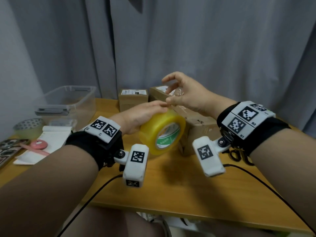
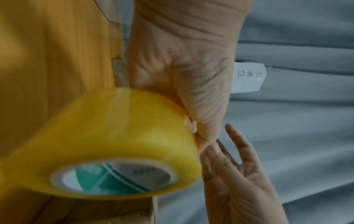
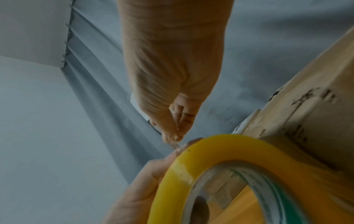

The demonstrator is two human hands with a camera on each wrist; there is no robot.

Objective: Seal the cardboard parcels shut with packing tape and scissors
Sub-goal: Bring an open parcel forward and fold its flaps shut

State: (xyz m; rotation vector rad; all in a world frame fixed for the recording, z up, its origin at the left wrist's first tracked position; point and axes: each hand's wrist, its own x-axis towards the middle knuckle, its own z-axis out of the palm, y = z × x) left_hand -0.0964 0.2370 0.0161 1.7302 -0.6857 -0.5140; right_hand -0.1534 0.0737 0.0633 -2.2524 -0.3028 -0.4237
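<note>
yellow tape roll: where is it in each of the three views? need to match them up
Head: yellow tape roll at centre, above the wooden table, held by the left hand.
Left wrist: fills the lower left, core facing the camera.
Right wrist: lower right, only its upper arc showing.
Shared landmark: the cardboard parcel just behind the roll, in all three views.

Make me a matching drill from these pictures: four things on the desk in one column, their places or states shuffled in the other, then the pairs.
Things:
1. tape roll
2. scissors
3. clear bin
4. pink disc

Places or states:
A. far left of the desk, by the curtain
B. on white paper at the left edge
C. held by the left hand, right hand pinching its loose end
D. on the desk under the right wrist

Pairs: 1-C, 2-D, 3-A, 4-B
</note>
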